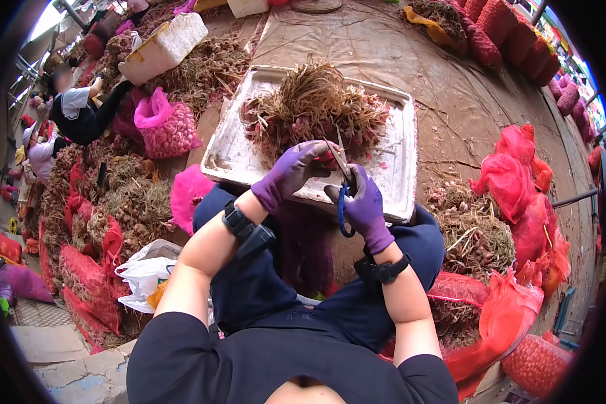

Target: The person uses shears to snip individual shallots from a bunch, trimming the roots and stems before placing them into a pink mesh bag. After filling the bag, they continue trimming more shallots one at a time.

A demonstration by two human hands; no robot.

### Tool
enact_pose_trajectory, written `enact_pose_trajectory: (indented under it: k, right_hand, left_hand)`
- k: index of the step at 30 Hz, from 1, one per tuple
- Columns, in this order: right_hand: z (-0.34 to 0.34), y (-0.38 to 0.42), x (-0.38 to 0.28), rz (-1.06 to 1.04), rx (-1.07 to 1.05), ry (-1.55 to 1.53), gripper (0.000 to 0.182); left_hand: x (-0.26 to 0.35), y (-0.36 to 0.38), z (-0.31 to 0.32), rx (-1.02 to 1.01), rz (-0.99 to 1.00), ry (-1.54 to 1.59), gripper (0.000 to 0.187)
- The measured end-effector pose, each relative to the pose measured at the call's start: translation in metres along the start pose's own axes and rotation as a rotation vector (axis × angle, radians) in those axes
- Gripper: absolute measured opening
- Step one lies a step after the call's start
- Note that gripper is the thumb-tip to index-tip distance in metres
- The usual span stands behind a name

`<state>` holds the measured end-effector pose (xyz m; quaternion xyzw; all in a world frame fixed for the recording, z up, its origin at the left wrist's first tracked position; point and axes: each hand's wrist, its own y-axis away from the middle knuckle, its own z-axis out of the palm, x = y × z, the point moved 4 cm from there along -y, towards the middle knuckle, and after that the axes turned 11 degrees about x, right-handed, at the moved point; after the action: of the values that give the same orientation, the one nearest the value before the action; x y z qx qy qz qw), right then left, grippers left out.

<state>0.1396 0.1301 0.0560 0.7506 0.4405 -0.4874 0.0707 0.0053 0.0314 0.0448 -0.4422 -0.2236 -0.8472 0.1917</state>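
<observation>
My left hand (295, 172), in a purple glove with dark fingertips, pinches a small reddish bulb (329, 161) that looks like a shallot, mostly covered by the fingers. My right hand (363, 205), gloved the same way, is closed round scissors (341, 160) with blue handles. Their blades point up and away, parted at the tips, right beside the left fingertips. Just beyond both hands, a heap of dried shallots (310, 111) with straw-like stalks lies in a white foam tray (400, 151). The tray is in front of me, over my knees.
Loose dried shallots (478, 232) and red mesh sacks (518, 188) lie to my right. On the left are a pink net bag of bulbs (168, 128), a white plastic bag (145, 276) and more stalks. A seated person (77, 111) is at far left.
</observation>
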Motion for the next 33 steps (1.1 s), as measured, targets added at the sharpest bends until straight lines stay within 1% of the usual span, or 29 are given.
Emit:
enact_pose_trajectory:
  k: [2, 4, 5, 7, 8, 9, 11, 12, 13, 15, 16, 17, 19, 20, 21, 23, 24, 25, 27, 28, 29, 31, 32, 33]
  right_hand:
    - [0.0, 0.002, 0.001, -0.017, 0.007, 0.027, 0.055]
    - [0.007, 0.006, 0.015, 0.155, -0.031, -0.046, 0.046]
    - [0.008, 0.005, 0.016, 0.156, -0.03, -0.044, 0.046]
    - [0.017, 0.004, 0.025, 0.476, -0.051, -0.537, 0.031]
    - [0.016, 0.001, 0.023, 0.454, -0.01, -0.87, 0.028]
    - [0.015, -0.007, 0.052, 0.501, -0.151, -0.984, 0.031]
    - [-0.009, -0.011, 0.02, 0.631, -0.127, -0.968, 0.04]
    - [-0.009, -0.012, 0.027, 0.635, -0.228, -1.113, 0.047]
    - [-0.01, -0.012, 0.028, 0.638, -0.224, -1.112, 0.047]
    - [-0.013, -0.014, 0.02, 0.618, -0.341, -1.397, 0.054]
    - [-0.015, -0.012, 0.017, 0.543, -0.311, -1.317, 0.061]
    - [-0.016, -0.011, 0.013, 0.548, -0.308, -1.318, 0.061]
    - [-0.019, -0.009, 0.003, 0.462, -0.328, -1.341, 0.066]
    - [-0.016, -0.009, 0.004, 0.44, -0.34, -1.339, 0.071]
    - [-0.017, -0.008, 0.001, 0.444, -0.345, -1.341, 0.071]
    - [-0.021, -0.005, -0.009, 0.456, -0.39, -1.308, 0.073]
    - [-0.02, -0.002, -0.01, 0.499, -0.405, -1.349, 0.069]
    - [-0.02, -0.001, -0.009, 0.504, -0.402, -1.35, 0.069]
    - [-0.019, 0.0, -0.007, 0.475, -0.463, -1.257, 0.063]
    - [-0.019, -0.001, -0.004, 0.544, -0.491, -1.098, 0.059]
    - [-0.017, 0.001, -0.008, 0.55, -0.494, -1.102, 0.059]
    - [-0.015, -0.001, -0.022, 0.38, -0.407, -0.985, 0.059]
    - [-0.014, 0.001, -0.029, 0.431, -0.436, -1.034, 0.059]
    - [-0.01, 0.003, -0.028, 0.435, -0.434, -1.035, 0.059]
  left_hand:
    - [-0.002, 0.0, 0.002, 0.003, -0.003, -0.006, 0.034]
    - [-0.008, -0.001, 0.006, 0.071, -0.051, 0.111, 0.032]
    - [-0.012, -0.004, 0.009, 0.069, -0.052, 0.112, 0.032]
    - [-0.021, -0.008, 0.008, 0.173, 0.03, 0.048, 0.03]
    - [-0.018, -0.007, 0.008, 0.222, 0.001, -0.033, 0.028]
    - [-0.022, -0.012, 0.001, 0.217, -0.006, -0.029, 0.028]
    - [-0.037, -0.031, -0.029, 0.275, 0.045, -0.571, 0.031]
    - [-0.043, -0.039, -0.037, 0.232, 0.036, -0.79, 0.038]
    - [-0.046, -0.035, -0.035, 0.229, 0.033, -0.789, 0.038]
    - [-0.031, -0.021, -0.025, 0.481, 0.598, -1.402, 0.045]
    - [-0.028, -0.018, -0.019, 0.419, 0.559, -1.284, 0.05]
    - [-0.023, -0.011, -0.01, 0.416, 0.555, -1.285, 0.05]
    - [-0.024, 0.008, 0.011, 0.096, 0.276, -0.595, 0.053]
    - [-0.026, 0.016, 0.022, 0.07, 0.139, -0.534, 0.054]
    - [-0.024, 0.021, 0.026, 0.075, 0.137, -0.534, 0.054]
    - [-0.034, 0.027, 0.031, 0.013, -0.238, -0.153, 0.047]
    - [-0.031, 0.03, 0.035, -0.029, -0.288, -0.081, 0.039]
    - [-0.026, 0.033, 0.041, -0.029, -0.294, -0.08, 0.039]
    - [0.006, 0.038, 0.046, 0.188, 0.336, -0.577, 0.032]
    - [0.017, 0.039, 0.044, 0.328, 0.541, -0.767, 0.029]
    - [0.029, 0.044, 0.048, 0.422, 0.851, -1.018, 0.029]
    - [0.042, 0.049, 0.058, 0.282, 1.031, -1.141, 0.026]
    - [0.045, 0.05, 0.058, 0.28, 1.028, -1.142, 0.026]
    - [0.045, 0.051, 0.059, 0.284, 1.014, -1.235, 0.026]
